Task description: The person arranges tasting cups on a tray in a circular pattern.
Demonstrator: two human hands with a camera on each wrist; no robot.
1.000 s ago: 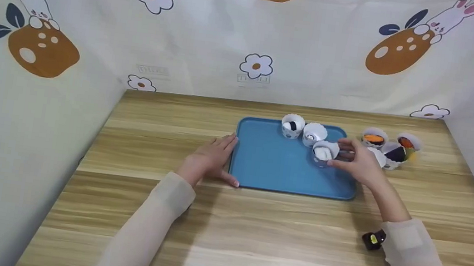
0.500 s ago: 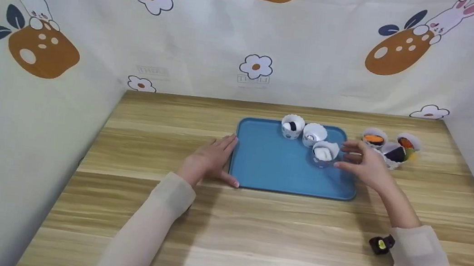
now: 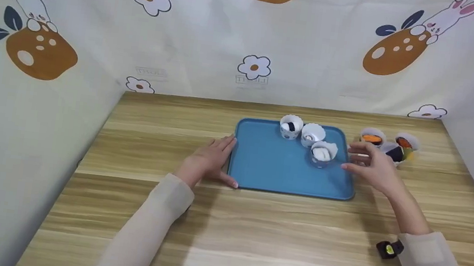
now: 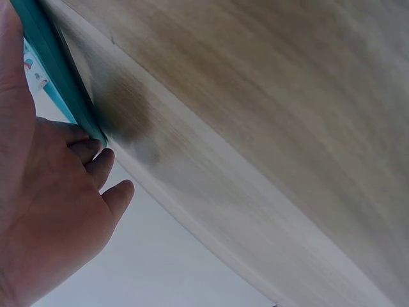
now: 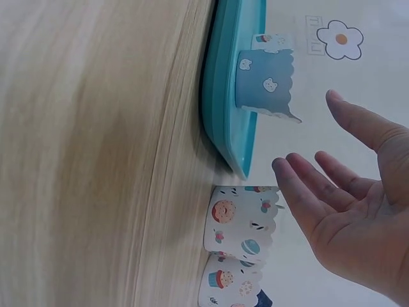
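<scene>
My left hand (image 3: 209, 159) rests against the left edge of a blue tray (image 3: 273, 170), fingers straight and thumb at the front corner. In the left wrist view its fingers touch the tray rim (image 4: 61, 73). My right hand (image 3: 374, 167) hovers by the tray's right edge, fingers spread and holding nothing. Nearest to it on the tray is a blue paper baking cup (image 5: 265, 80) with a white piece inside. Behind stand two white paper cups; the left cup (image 3: 290, 133) holds a white piece with a black band, the other cup (image 3: 313, 136) something small and white.
Right of the tray stand several more paper cups, partly behind my right hand: one cup (image 3: 373, 133) with an orange-topped piece, another cup (image 3: 408, 139) with a reddish one. Patterned cloth (image 3: 193, 49) encloses the wooden table (image 3: 297, 232). A small black device (image 3: 388, 250) hangs at my right wrist.
My right hand has let go of the blue paper cup and drawn back to the right, leaving the cup on the tray. The left hand stays where it was.
</scene>
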